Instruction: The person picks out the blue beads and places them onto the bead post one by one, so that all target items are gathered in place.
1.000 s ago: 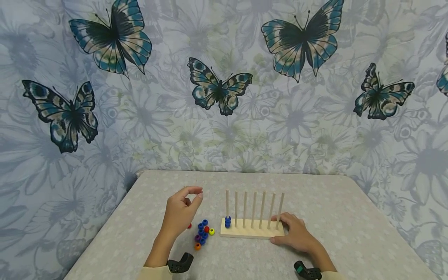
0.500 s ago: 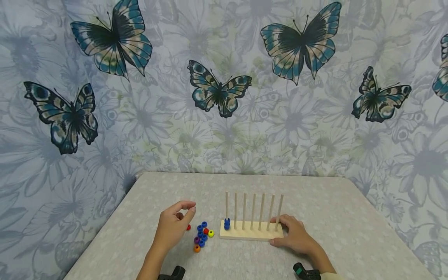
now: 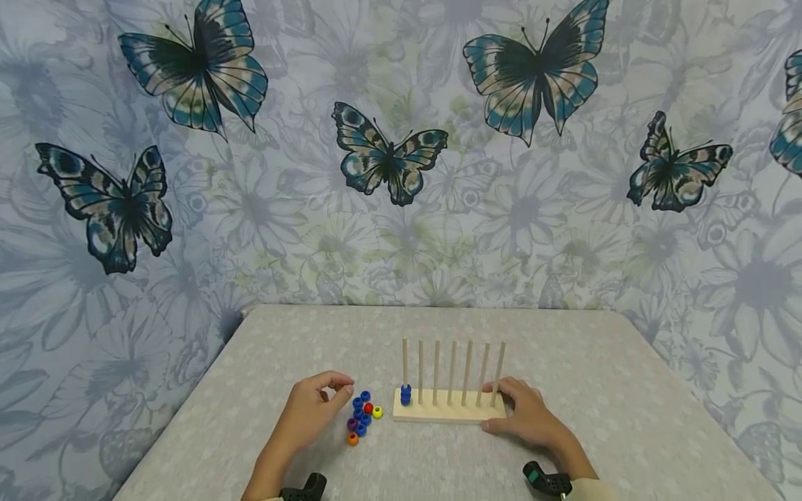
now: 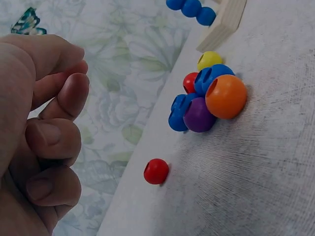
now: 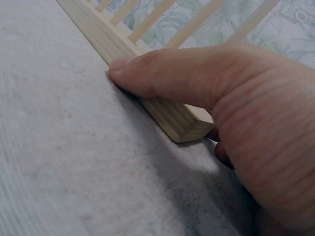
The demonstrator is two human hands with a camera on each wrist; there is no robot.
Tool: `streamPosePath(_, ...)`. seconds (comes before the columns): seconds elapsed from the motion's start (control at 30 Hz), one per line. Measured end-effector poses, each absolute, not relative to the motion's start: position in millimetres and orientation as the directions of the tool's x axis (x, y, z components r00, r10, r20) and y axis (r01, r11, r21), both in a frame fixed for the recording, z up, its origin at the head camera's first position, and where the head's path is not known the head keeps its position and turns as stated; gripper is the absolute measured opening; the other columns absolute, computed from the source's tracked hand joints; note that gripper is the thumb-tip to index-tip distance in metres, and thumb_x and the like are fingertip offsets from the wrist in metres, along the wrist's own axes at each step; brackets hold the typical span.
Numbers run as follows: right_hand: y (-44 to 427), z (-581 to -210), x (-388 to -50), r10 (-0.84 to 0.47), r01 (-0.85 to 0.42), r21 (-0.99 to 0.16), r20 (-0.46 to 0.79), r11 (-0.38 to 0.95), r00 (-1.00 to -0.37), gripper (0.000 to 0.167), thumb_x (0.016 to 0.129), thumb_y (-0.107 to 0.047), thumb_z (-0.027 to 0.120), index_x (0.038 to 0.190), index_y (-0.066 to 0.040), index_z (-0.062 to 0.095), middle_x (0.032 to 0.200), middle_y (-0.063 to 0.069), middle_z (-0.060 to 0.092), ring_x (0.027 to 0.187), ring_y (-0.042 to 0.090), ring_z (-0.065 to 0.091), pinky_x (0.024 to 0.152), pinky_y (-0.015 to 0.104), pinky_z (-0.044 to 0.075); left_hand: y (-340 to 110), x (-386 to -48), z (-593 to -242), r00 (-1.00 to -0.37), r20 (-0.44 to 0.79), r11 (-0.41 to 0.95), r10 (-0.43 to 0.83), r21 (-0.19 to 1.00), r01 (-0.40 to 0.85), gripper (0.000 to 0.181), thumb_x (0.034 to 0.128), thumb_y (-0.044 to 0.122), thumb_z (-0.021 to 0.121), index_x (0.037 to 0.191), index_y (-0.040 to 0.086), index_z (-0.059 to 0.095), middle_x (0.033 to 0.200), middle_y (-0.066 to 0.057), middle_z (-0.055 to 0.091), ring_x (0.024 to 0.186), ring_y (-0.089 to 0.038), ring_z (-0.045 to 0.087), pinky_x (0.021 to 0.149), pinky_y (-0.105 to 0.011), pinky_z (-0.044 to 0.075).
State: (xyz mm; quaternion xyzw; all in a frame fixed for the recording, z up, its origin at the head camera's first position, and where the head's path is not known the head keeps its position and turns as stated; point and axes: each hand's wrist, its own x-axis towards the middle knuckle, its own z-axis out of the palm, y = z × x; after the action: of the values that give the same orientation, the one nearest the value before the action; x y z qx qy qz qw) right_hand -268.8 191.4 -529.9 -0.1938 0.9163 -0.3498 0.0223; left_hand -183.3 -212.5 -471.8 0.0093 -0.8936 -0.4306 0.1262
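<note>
My left hand (image 3: 316,410) hovers just left of a cluster of loose beads, its fingers loosely bent and nothing visible between them. The cluster has several blue beads (image 3: 361,431), an orange bead (image 4: 226,97), a purple bead (image 4: 200,115), a yellow bead (image 3: 377,412) and a red bead (image 3: 368,408). A second red bead (image 4: 156,171) lies apart in the left wrist view; the left hand hides it from the head view. My right hand (image 3: 525,413) grips the right end of a wooden peg stand (image 3: 438,415), thumb on its front edge. Blue beads (image 3: 406,395) are stacked on its leftmost peg.
A table (image 3: 564,348) with a pale patterned cloth carries everything. Several bare upright pegs (image 3: 453,372) stand along the base. Behind the table is a wall with butterfly pictures (image 3: 391,156). Black wrist cameras (image 3: 546,479) sit on both wrists.
My left hand has come down and left from near the pegs, then shifted slightly right towards the beads, covering the lone red bead. The right hand keeps its grip on the stand.
</note>
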Motion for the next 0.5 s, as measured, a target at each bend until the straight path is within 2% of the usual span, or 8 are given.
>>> streamPosePath(0.1,190,-528,-270,-0.374,-0.339,-0.65,0.091,0.68,-0.923,0.06,0.067,-0.057,0.087,0.118,-0.035,0.064,0.121,-0.015,0.062,0.124,0.02,0.052,0.095,0.045,0.03,-215,-182,-475,-0.979,0.185,0.625,-0.082,0.775,0.094,0.005,0.0911,0.025,0.074,0.095,0.025,0.076,0.079,0.008,0.063,0.062,-0.012,0.051,0.054,-0.024,0.042)
streamPosePath(0.2,190,-527,-271,-0.376,-0.338,-0.643,0.084,0.687,-0.923,0.06,0.067,-0.057,0.087,0.119,-0.035,0.064,0.121,-0.015,0.062,0.123,0.019,0.051,0.095,0.044,0.03,-219,-180,-480,-0.993,0.111,0.62,0.024,0.778,0.102,0.01,0.0887,0.026,0.076,0.098,0.023,0.076,0.073,0.005,0.057,0.055,-0.008,0.044,0.049,-0.024,0.038)
streamPosePath(0.33,191,-528,-271,-0.382,-0.34,-0.64,0.078,0.689,-0.921,0.06,0.068,-0.057,0.086,0.119,-0.035,0.064,0.122,-0.014,0.062,0.122,0.019,0.052,0.093,0.042,0.03,-221,-179,-487,-0.987,0.03,0.614,0.16,0.78,0.123,0.016,0.0869,0.031,0.078,0.101,0.024,0.075,0.068,0.006,0.052,0.053,-0.006,0.04,0.047,-0.024,0.035)
streamPosePath(0.5,191,-528,-271,-0.385,-0.341,-0.644,0.079,0.685,-0.92,0.06,0.069,-0.056,0.087,0.12,-0.034,0.064,0.121,-0.014,0.062,0.122,0.019,0.052,0.091,0.041,0.029,-221,-179,-489,-0.98,0.01,0.607,0.201,0.783,0.132,0.019,0.0854,0.035,0.079,0.1,0.024,0.074,0.064,0.007,0.048,0.052,-0.007,0.037,0.045,-0.024,0.032)
